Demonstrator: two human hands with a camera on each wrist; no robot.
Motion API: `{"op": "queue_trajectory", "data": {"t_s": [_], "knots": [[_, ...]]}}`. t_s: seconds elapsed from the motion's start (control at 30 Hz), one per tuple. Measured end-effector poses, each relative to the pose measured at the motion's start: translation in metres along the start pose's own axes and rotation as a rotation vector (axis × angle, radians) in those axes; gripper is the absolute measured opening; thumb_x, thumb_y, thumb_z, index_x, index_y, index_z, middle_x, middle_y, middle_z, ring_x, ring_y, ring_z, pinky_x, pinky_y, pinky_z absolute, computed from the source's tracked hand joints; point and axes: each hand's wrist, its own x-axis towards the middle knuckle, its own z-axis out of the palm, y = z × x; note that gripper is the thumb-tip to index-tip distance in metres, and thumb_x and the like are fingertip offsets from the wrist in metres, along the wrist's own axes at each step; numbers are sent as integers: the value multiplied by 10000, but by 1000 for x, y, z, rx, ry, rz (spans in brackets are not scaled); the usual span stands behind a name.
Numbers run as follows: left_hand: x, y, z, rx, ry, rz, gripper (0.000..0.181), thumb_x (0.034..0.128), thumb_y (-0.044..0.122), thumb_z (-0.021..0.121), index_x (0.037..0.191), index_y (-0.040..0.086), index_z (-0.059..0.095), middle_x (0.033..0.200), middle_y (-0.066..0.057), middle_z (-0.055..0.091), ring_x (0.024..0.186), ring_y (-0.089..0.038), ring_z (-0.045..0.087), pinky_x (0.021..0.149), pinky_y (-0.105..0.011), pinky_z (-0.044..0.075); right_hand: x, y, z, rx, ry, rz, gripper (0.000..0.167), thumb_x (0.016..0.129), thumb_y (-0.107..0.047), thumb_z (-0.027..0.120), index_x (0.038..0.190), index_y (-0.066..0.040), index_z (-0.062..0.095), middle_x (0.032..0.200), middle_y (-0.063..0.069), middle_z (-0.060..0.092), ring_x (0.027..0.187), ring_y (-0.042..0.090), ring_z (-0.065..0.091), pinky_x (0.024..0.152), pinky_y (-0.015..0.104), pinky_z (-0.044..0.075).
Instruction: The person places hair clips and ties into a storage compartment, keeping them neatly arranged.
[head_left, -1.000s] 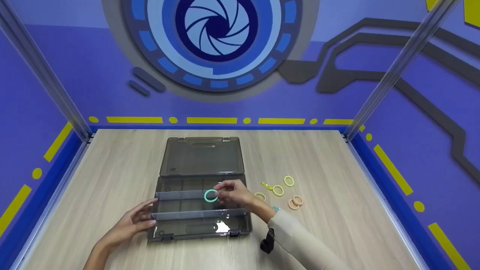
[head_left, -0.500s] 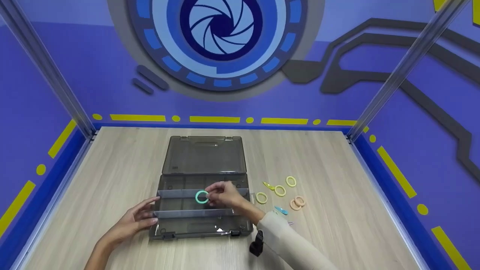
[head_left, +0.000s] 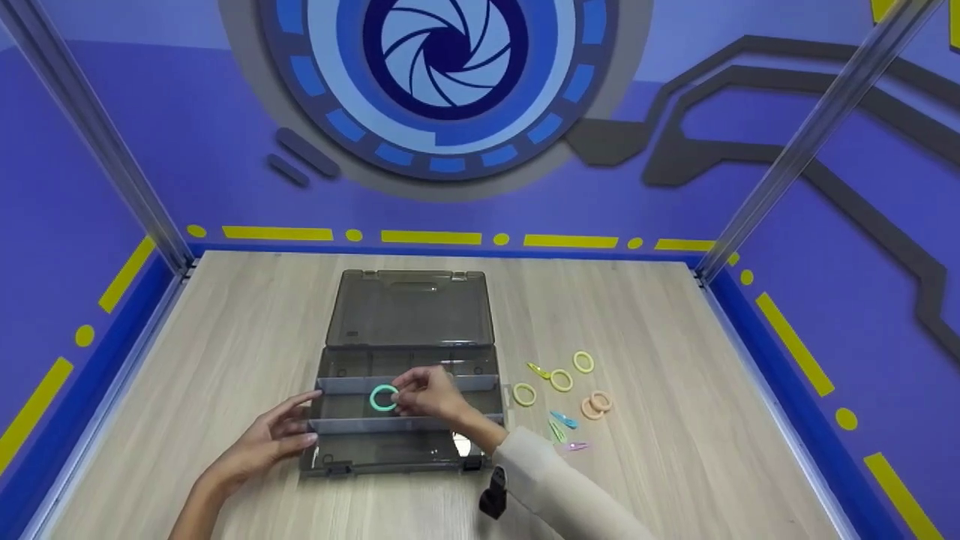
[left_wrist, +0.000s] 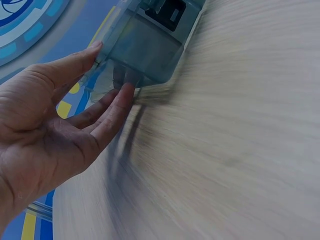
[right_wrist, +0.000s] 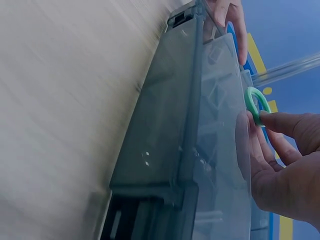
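Note:
A grey see-through storage box (head_left: pixel 405 469) lies with its lid (head_left: pixel 410 311) folded back, and dividers (head_left: pixel 409 425) split its inside into rows. My right hand (head_left: pixel 431 394) pinches a mint-green hair tie (head_left: pixel 373 406) between thumb and fingertips, above the middle row. In the right wrist view the hair tie (right_wrist: pixel 254 92) stands clear of the divider's upper edge. My left hand (head_left: pixel 262 442) touches the box's left side, its fingers spread and fairly straight. Seen from the left wrist, the fingers (left_wrist: pixel 112 117) lie against the box wall (left_wrist: pixel 145 50).
Right of the box lie yellow hair ties (head_left: pixel 524 405), two peach hair ties (head_left: pixel 592 417) overlapping, and several snap hair clips: yellow (head_left: pixel 537 370), blue (head_left: pixel 564 420), green (head_left: pixel 556 430) and purple (head_left: pixel 576 446). Blue panels (head_left: pixel 480 210) and metal posts (head_left: pixel 780 142) bound the wooden table (head_left: pixel 675 450).
My right hand has moved left with the mint-green hair tie, along the box's middle row. The small clips on the right have come into view. My left hand stays at the box.

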Motion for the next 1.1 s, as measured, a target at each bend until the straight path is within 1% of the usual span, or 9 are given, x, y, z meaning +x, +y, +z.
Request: {"op": "queue_trajectory", "data": {"t_s": [0.1, 0.33, 0.47, 0.6, 0.67, 0.83, 1.0, 1.03, 1.1], "knots": [[-1, 1, 0, -12, 4, -5, 767, 988, 168, 685, 1618, 95, 254, 1538, -322, 305, 1318, -337, 486, 975, -365, 552, 2, 0, 7, -14, 17, -15, 180, 879, 97, 698, 1052, 144, 692, 952, 348, 719, 684, 178, 733, 702, 349, 634], [2, 1, -1, -10, 5, -17, 766, 990, 175, 684, 1619, 101, 254, 1540, -323, 330, 1301, -314, 521, 977, -383, 551, 6, 1, 19, -78, 59, -45, 156, 867, 78, 731, 1016, 121, 716, 907, 293, 744, 763, 359, 767, 679, 335, 632], [3, 0, -1, -24, 3, -21, 767, 988, 169, 685, 1616, 90, 252, 1526, -331, 349, 1273, -294, 558, 959, -379, 561, 8, 3, 25, -125, 66, -87, 122, 862, 94, 723, 980, 125, 724, 877, 296, 743, 771, 426, 755, 655, 325, 629], [2, 0, 0, -27, 7, -27, 768, 987, 166, 686, 1615, 87, 252, 1524, -336, 356, 1269, -292, 568, 957, -380, 566, 12, 4, 32, -168, 83, -106, 98, 843, 121, 723, 940, 136, 727, 844, 289, 743, 758, 459, 745, 617, 312, 622], [2, 0, 0, -26, 11, -29, 767, 988, 172, 686, 1616, 93, 254, 1530, -335, 352, 1280, -297, 562, 964, -376, 565, 14, 4, 36, -204, 96, -116, 87, 827, 126, 734, 914, 131, 732, 822, 274, 746, 738, 436, 749, 594, 284, 612], [1, -1, 0, -29, 11, -30, 761, 993, 184, 680, 1619, 109, 255, 1541, -334, 340, 1300, -313, 543, 973, -373, 559, 20, 5, 46, -282, 114, -122, 63, 809, 114, 756, 870, 101, 748, 777, 225, 755, 664, 314, 753, 543, 183, 559], [1, -2, -1, -34, -8, -16, 748, 1004, 167, 661, 1620, 94, 243, 1540, -343, 334, 1336, -359, 513, 993, -401, 551, 24, 6, 55, -327, 128, -130, 45, 802, 106, 762, 844, 98, 748, 752, 216, 752, 619, 278, 741, 507, 144, 515], [1, -2, -1, -36, -9, -15, 747, 1006, 167, 659, 1621, 93, 242, 1542, -343, 332, 1345, -367, 506, 1002, -413, 548, 25, 6, 56, -339, 134, -129, 43, 800, 102, 764, 840, 96, 750, 749, 213, 752, 604, 248, 732, 505, 133, 502], [2, -2, -1, -34, -3, -25, 744, 1007, 176, 659, 1621, 104, 247, 1547, -335, 334, 1352, -370, 496, 1016, -428, 541, 27, 7, 59, -363, 144, -132, 39, 795, 97, 766, 830, 85, 753, 744, 199, 755, 562, 139, 686, 509, 114, 477]]}}
